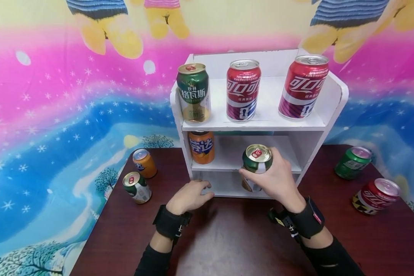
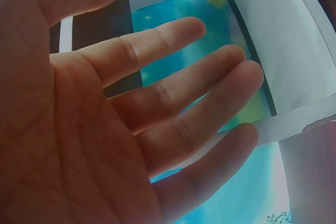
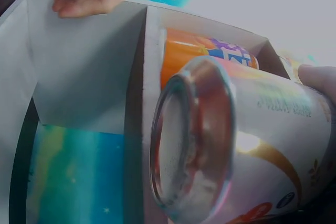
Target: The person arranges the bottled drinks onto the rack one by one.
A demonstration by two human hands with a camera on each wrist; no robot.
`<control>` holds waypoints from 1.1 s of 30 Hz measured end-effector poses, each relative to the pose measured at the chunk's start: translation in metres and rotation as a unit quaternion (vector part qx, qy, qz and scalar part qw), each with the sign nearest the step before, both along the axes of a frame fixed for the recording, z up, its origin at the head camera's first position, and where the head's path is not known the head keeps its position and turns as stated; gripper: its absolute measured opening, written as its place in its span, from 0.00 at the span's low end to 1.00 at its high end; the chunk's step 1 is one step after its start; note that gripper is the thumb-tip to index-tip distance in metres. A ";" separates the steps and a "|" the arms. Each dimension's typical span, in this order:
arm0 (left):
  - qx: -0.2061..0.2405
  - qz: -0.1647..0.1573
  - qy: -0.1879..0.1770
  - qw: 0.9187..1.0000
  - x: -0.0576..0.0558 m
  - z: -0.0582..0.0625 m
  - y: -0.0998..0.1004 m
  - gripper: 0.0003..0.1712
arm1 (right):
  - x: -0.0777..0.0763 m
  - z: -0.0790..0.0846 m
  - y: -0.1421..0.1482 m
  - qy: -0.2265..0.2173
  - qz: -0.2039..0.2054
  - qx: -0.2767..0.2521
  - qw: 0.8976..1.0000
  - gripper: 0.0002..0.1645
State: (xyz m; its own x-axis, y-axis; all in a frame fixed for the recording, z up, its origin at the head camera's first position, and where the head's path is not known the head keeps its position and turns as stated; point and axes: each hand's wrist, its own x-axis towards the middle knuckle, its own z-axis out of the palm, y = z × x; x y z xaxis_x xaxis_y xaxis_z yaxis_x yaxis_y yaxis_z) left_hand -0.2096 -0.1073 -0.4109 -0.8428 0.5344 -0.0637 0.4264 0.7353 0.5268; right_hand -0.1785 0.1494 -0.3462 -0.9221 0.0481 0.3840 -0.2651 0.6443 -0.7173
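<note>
My right hand [image 1: 277, 178] grips a green-and-white drink can [image 1: 257, 163] with a gold top and red tab, thumb on its left side. The can stands upright before the white shelf [image 1: 248, 126], its lower part overlapping the bottom level in the head view. In the right wrist view the can's silver base [image 3: 176, 145] faces the shelf boards. My left hand [image 1: 191, 196] holds nothing; its fingers are loosely extended beside the lower left of the shelf. An orange soda can [image 1: 201, 147] sits at the left end of the middle level.
On the top level stand a green-and-gold can [image 1: 194, 94] and two red cola cans [image 1: 243, 90]. At the table's left are an orange can [image 1: 145, 163] and a green-and-white can [image 1: 137, 188]. A green can [image 1: 353, 163] and a red can [image 1: 376, 196] stand at the right.
</note>
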 end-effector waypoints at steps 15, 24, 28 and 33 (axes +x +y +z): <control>-0.012 0.006 0.002 1.000 -0.002 -0.002 0.001 0.21 | -0.011 0.012 -0.004 0.008 -0.004 -0.010 1.000 0.52; -0.015 0.010 -0.003 1.000 -0.001 -0.003 0.004 0.21 | -0.025 0.010 -0.007 0.012 -0.027 0.000 1.000 0.56; -0.018 0.011 0.004 1.000 -0.001 -0.002 0.003 0.20 | -0.030 0.011 -0.009 -0.001 -0.022 -0.001 1.000 0.59; -0.021 0.009 0.006 1.000 0.000 0.000 0.002 0.20 | -0.037 0.011 -0.012 -0.005 -0.017 -0.004 1.000 0.62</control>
State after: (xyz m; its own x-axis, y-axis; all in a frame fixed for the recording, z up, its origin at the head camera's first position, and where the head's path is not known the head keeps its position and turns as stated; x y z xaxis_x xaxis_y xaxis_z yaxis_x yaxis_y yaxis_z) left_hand -0.2101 -0.1051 -0.4114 -0.8534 0.5156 -0.0765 0.4182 0.7648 0.4901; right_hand -0.2154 0.1370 -0.3348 -0.9236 0.0816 0.3745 -0.2366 0.6473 -0.7246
